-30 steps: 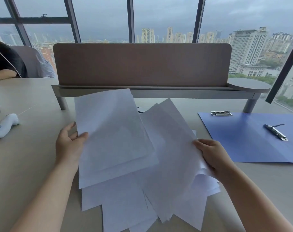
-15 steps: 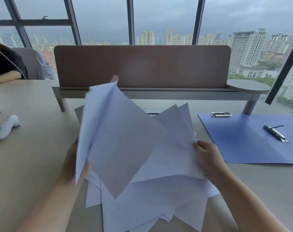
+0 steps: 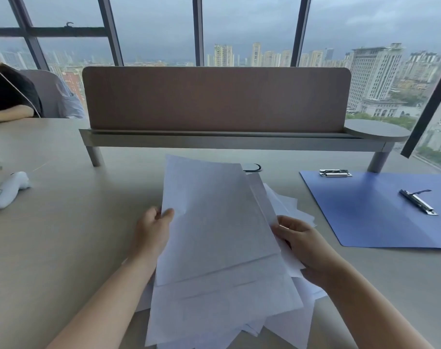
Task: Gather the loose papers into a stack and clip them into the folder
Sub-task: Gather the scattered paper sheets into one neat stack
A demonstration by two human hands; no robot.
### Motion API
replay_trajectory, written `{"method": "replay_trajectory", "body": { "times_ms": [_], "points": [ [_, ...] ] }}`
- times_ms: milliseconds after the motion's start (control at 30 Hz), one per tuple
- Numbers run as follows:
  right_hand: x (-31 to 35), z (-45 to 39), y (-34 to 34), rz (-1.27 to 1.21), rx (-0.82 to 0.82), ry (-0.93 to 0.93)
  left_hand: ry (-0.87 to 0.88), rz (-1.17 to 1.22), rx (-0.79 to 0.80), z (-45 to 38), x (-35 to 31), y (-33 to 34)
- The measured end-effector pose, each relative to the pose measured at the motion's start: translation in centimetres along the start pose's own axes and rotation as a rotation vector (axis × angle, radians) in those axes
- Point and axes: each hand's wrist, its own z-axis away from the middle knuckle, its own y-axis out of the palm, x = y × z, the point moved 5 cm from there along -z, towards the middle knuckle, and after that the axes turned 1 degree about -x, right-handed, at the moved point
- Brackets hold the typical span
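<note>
We hold the loose white paper sheets (image 3: 214, 248) between both hands, lifted at a tilt above the pale beige desk (image 3: 63, 248). Our left hand (image 3: 152, 235) pinches the left edge of the top sheets, thumb over the front; our right hand (image 3: 298, 244) curls round the right edges, fingers among several layers. The hands stand apart, one on each side of the pile.

The sheets are not squared: corners fan out below and to the right, and some lower sheets seem to rest on the desk. The open blue card folder (image 3: 380, 212) lies flat to our right, well apart, with a metal top clip (image 3: 335, 173) and a long metal side clamp (image 3: 418, 202).

The risk, as we judge it, is that the unaligned lower sheets slip free if we lift further, since neither grip catches every layer. Clamping before tapping the edges level would likely leave corners sticking out or creased.
</note>
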Motion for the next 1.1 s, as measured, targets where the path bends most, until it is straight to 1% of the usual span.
{"method": "replay_trajectory", "body": {
  "times_ms": [100, 167, 233, 333, 400, 500, 567, 667, 700, 767, 867, 900, 1000, 1100],
  "points": [
    [-0.1, 0.1, 0.5, -0.045, 0.047, -0.001, -0.045, 0.079, 0.004, -0.1, -0.2, 0.2],
    [-0.3, 0.3, 1.0, -0.057, 0.094, 0.011, -0.064, 0.161, 0.061, 0.0, -0.3, 0.4],
    [-0.3, 0.6, 1.5, -0.073, 0.105, 0.025, -0.02, 0.227, 0.103, 0.4, -0.9, 0.4],
    [0.3, 0.6, 1.6, -0.161, 0.076, 0.067, 0.181, 0.177, 0.059, 0.9, -2.7, -0.3],
    [1.1, 0.5, 1.7, -0.2, 0.086, 0.047, 0.325, 0.2, 0.043, 1.7, -4.9, -0.6],
    [3.7, 0.5, 2.0, -0.17, 0.036, -0.107, 0.585, 0.205, 0.017, 3.1, -9.3, -1.0],
    [6.0, 0.8, 2.4, -0.117, -0.016, -0.23, 0.697, 0.249, 0.013, 3.7, -12.4, -1.3],
    [8.8, 1.4, 3.0, -0.126, -0.045, -0.407, 0.825, 0.243, -0.051, 4.6, -15.7, -2.1],
    [9.3, 1.7, 3.1, -0.128, -0.062, -0.453, 0.816, 0.254, -0.045, 5.0, -16.1, -2.2],
    [9.3, 2.2, 3.4, -0.123, -0.082, -0.514, 0.709, 0.287, -0.014, 5.4, -15.6, -2.1],
    [7.3, 2.8, 3.1, -0.077, -0.105, -0.523, 0.518, 0.38, 0.067, 5.4, -13.0, -1.7],
    [6.5, 3.0, 3.0, -0.062, -0.105, -0.507, 0.481, 0.387, 0.099, 5.3, -12.1, -1.5],
    [5.1, 3.5, 2.7, -0.074, -0.099, -0.452, 0.462, 0.35, 0.187, 5.9, -10.8, -0.7],
    [5.3, 3.6, 2.8, -0.093, -0.114, -0.457, 0.458, 0.324, 0.24, 6.3, -11.2, 0.1]
  ]
}}
